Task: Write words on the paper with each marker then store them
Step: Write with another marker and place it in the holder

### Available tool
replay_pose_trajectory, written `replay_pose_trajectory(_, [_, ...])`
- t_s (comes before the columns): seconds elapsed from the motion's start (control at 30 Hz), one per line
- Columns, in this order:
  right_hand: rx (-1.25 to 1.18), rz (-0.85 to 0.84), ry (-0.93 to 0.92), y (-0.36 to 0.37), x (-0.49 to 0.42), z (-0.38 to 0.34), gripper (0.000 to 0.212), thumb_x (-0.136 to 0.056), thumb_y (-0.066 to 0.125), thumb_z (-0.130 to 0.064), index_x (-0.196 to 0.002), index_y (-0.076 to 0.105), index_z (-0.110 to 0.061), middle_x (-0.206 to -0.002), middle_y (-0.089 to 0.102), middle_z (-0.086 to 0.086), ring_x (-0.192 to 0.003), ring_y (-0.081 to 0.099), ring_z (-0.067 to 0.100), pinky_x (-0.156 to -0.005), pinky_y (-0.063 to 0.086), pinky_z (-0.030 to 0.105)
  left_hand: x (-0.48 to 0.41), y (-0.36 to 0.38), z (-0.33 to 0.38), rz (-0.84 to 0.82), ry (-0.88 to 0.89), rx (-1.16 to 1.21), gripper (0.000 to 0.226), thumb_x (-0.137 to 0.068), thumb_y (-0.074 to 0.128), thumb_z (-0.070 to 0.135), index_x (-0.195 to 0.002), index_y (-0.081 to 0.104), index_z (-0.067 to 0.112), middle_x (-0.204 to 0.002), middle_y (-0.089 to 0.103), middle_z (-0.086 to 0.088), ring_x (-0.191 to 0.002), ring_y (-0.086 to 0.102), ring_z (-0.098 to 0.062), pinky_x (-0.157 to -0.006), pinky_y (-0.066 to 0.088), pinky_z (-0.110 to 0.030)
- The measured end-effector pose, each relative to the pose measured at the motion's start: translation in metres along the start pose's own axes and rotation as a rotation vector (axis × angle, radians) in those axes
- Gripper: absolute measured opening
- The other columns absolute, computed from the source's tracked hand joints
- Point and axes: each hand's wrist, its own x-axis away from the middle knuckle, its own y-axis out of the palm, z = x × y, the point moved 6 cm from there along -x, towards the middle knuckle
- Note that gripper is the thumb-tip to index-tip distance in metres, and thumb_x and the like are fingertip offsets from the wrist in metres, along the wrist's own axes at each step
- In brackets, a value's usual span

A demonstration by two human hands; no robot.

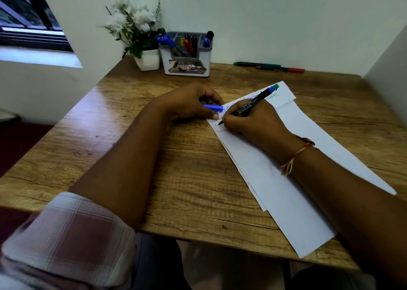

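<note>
White paper lies slanted on the wooden table, with lines of coloured writing near its top end. My right hand grips a black marker with a blue-green end, its tip touching the paper's left edge. My left hand rests beside the paper's top corner and holds a blue marker cap. A green marker and a red marker lie capped at the back right. A grey-and-white marker holder at the back centre holds several markers.
A white pot of white flowers stands left of the holder against the wall. A window is at the upper left. Walls close in the table at the back and right. The table's near edge runs across the bottom, above my knees.
</note>
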Motion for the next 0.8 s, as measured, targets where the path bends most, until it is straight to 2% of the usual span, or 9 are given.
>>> replay_pose_trajectory(0.27, [-0.025, 0.023, 0.025, -0.0023, 0.0007, 0.0019, 0.013, -0.084, 0.073, -0.025, -0.088, 0.077, -0.013, -0.084, 0.075, 0.002, -0.083, 0.070, 0.013, -0.078, 0.057, 0.037, -0.0007, 0.0003, -0.0012, -0.007, -0.012, 0.002, 0.039, -0.077, 0.081, 0.019, -0.114, 0.069, 0.027, -0.108, 0.066, 0.013, -0.096, 0.059, 0.000, -0.082, 0.045, -0.019])
replay_pose_trajectory(0.33, [-0.010, 0.008, 0.004, -0.0005, 0.0005, 0.0002, 0.009, -0.084, 0.073, -0.022, -0.088, 0.078, -0.015, -0.083, 0.074, 0.000, -0.080, 0.068, 0.010, -0.079, 0.057, 0.035, -0.0007, 0.0000, -0.0014, -0.001, -0.008, 0.002, 0.038, -0.077, 0.081, 0.020, -0.112, 0.069, 0.028, -0.107, 0.066, 0.014, -0.096, 0.059, 0.000, -0.084, 0.046, -0.020])
replay_pose_trajectory(0.47, [0.005, 0.003, 0.001, -0.0003, -0.0006, -0.0015, 0.006, -0.083, 0.074, -0.021, -0.083, 0.077, -0.016, -0.078, 0.072, -0.004, -0.079, 0.066, 0.008, -0.080, 0.057, 0.035, -0.0002, -0.0002, -0.0012, 0.002, -0.007, 0.007, 0.038, -0.078, 0.081, 0.019, -0.114, 0.069, 0.026, -0.106, 0.067, 0.013, -0.095, 0.060, -0.001, -0.082, 0.046, -0.018])
replay_pose_trajectory(0.63, [-0.023, -0.008, 0.003, -0.0011, 0.0004, -0.0012, 0.006, -0.083, 0.073, -0.021, -0.084, 0.076, -0.016, -0.080, 0.073, -0.001, -0.080, 0.067, 0.011, -0.081, 0.058, 0.039, -0.0005, -0.0003, -0.0006, 0.003, -0.004, -0.003, 0.039, -0.078, 0.080, 0.018, -0.114, 0.069, 0.025, -0.104, 0.066, 0.016, -0.091, 0.059, 0.003, -0.074, 0.042, -0.011])
replay_pose_trajectory(0.8, [0.016, 0.022, 0.004, -0.0020, -0.0003, -0.0005, 0.011, -0.083, 0.073, -0.024, -0.086, 0.076, -0.014, -0.081, 0.073, 0.002, -0.081, 0.068, 0.014, -0.081, 0.058, 0.042, -0.0012, -0.0005, -0.0013, 0.000, 0.001, 0.000, 0.039, -0.078, 0.080, 0.018, -0.115, 0.069, 0.024, -0.104, 0.065, 0.015, -0.091, 0.058, 0.004, -0.073, 0.042, -0.011])
